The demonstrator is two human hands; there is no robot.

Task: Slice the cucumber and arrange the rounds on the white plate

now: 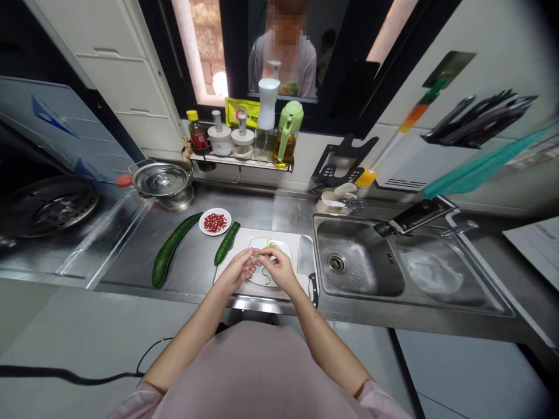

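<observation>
Both hands meet over a white plate [286, 247] on a light cutting board [236, 294]. My left hand [238, 270] is curled, its fingertips closed at a small greenish piece that looks like a cucumber slice [257, 256]. Pinched at the same piece are the fingers of my right hand [279, 267]; they partly hide it. A few pale green cucumber slices [267, 280] lie on the plate. To the right, a kitchen knife [307, 254] with a black handle rests on the board. A shorter cucumber piece [227, 243] lies at the board's left edge.
Farther left lie a long cucumber [172, 253] and a white dish [215, 222] of chopped red pieces. A lidded steel pot [163, 183] stands behind. The sink [360, 256] with its faucet [419, 215] is to the right. A condiment rack [244, 160] hangs below the window.
</observation>
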